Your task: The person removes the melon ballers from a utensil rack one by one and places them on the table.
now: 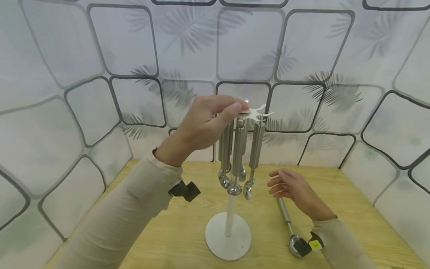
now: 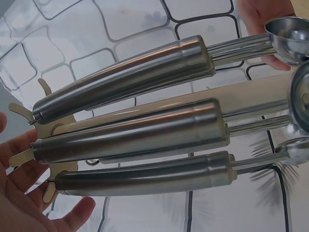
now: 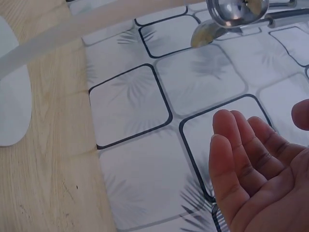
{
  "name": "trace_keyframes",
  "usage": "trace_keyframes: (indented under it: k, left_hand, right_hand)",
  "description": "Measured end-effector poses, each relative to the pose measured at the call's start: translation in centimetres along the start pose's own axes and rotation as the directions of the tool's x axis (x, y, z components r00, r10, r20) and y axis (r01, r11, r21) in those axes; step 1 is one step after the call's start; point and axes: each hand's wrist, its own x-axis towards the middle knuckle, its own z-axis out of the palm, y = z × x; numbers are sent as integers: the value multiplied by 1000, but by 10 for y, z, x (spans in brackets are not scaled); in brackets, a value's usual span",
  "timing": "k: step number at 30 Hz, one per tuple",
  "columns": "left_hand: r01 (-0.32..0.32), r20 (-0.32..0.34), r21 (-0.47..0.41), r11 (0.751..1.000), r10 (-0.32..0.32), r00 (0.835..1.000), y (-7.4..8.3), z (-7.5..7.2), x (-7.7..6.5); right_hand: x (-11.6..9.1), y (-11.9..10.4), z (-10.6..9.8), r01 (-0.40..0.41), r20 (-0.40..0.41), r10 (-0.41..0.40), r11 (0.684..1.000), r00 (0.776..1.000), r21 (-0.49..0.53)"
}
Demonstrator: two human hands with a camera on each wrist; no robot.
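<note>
A white utensil rack (image 1: pixel 229 220) stands upright, its hooked top holding several steel scoops (image 1: pixel 239 149) by the ends of their handles. My left hand (image 1: pixel 206 121) grips the top of this rack, thumb and forefinger at its centre. In the left wrist view, fingers (image 2: pixel 21 150) of that hand lie around the hooks, beside the hanging handles. To the right of the rack, my right hand (image 1: pixel 295 188) hovers over the table with loosely bent fingers and holds nothing. Below it lies a loose steel scoop (image 1: pixel 284 211), its bowl partly covered by the wrist camera.
The light wood table (image 1: pixel 181 231) carries the rack's round white base. Patterned white sheeting (image 1: pixel 188 41) with dark rounded squares and leaf prints encloses the table at the back and both sides.
</note>
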Motion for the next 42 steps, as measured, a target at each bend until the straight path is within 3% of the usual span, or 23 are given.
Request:
trace_keyframes:
  k: [17, 30, 36, 42]
  left_hand:
    - [5, -8, -7, 1000, -5, 1000, 0, 1, 0]
    - [12, -9, -2, 1000, -12, 1000, 1, 2, 0]
    - [20, -14, -11, 1000, -20, 1000, 1, 1, 0]
    - [33, -6, -21, 999, -33, 999, 1, 2, 1]
  right_hand:
    - [15, -39, 29, 180, 92, -178, 983, 980, -18]
    - [25, -58, 44, 242, 109, -233, 967, 966, -80]
    - [28, -62, 50, 285, 139, -275, 957, 951, -59]
    - [25, -67, 59, 284, 90, -271, 940, 958, -191]
